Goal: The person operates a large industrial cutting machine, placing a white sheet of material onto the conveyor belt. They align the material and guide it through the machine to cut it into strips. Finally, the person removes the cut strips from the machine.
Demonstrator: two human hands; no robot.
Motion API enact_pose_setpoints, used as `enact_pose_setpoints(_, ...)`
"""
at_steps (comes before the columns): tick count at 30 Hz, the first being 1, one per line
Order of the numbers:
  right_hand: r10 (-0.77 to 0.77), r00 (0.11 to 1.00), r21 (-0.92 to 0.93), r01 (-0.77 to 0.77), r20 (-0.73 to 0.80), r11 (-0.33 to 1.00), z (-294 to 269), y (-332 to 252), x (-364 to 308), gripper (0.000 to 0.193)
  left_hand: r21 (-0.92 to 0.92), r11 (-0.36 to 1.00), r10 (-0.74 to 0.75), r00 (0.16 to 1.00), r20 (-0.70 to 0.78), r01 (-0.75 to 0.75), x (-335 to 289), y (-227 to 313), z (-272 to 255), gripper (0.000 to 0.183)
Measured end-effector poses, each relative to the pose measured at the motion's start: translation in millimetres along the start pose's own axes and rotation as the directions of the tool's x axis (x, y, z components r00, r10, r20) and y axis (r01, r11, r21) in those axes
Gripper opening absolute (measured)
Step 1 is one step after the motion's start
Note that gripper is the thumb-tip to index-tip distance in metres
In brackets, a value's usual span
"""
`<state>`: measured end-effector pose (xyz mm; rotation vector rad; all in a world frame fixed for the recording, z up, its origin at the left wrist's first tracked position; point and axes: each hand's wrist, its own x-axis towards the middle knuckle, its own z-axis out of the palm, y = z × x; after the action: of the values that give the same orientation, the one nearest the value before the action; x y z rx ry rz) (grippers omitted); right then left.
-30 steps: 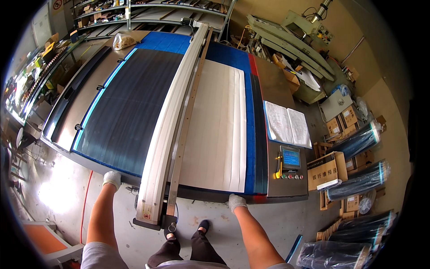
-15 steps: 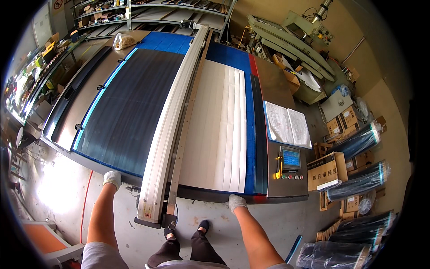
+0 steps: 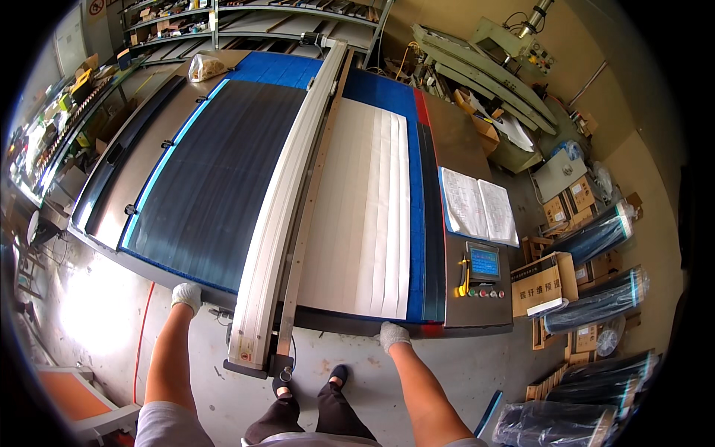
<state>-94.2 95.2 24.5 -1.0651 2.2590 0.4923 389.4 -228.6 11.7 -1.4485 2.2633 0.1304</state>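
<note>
My left hand (image 3: 186, 296), in a pale knit glove, rests against the near edge of a large cutting table (image 3: 208, 295), left of the gantry beam. My right hand (image 3: 393, 337), gloved the same way, touches that edge right of the beam. The fingers of both hands are too small and hidden to make out. Across the table runs a long whitish gantry beam (image 3: 272, 223). A dark sheet (image 3: 208, 179) lies to its left, with light blue tape along the left side. White sheet material (image 3: 354, 223), split into several strips at its right, lies on the other side.
An open notebook (image 3: 477, 208) lies on the table's right side, above a control panel (image 3: 482, 261) with a screen. Cardboard boxes (image 3: 544, 287) and plastic-wrapped dark rolls (image 3: 596, 302) stand at the right. A plastic bag (image 3: 206, 68) sits at the far left corner.
</note>
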Motion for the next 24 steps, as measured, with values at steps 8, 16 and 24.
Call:
enact_pose_setpoints(8,0.022,1.0,0.005,-0.022,0.002,1.0,0,-2,2,0.023,-0.012,1.0,-0.003,1.0,0.001,0.003,-2,-1,1,0.018)
enact_pose_setpoints(16,0.009,1.0,0.005,-0.008,-0.009,1.0,8,3,8,0.028,-0.018,1.0,0.002,1.0,-0.024,-0.002,-2,0,0,0.018)
enact_pose_setpoints(24,0.022,1.0,-0.007,-0.022,-0.004,1.0,4,1,3,0.026,-0.034,0.999,0.011,1.0,-0.022,-0.011,-3,2,-4,0.02)
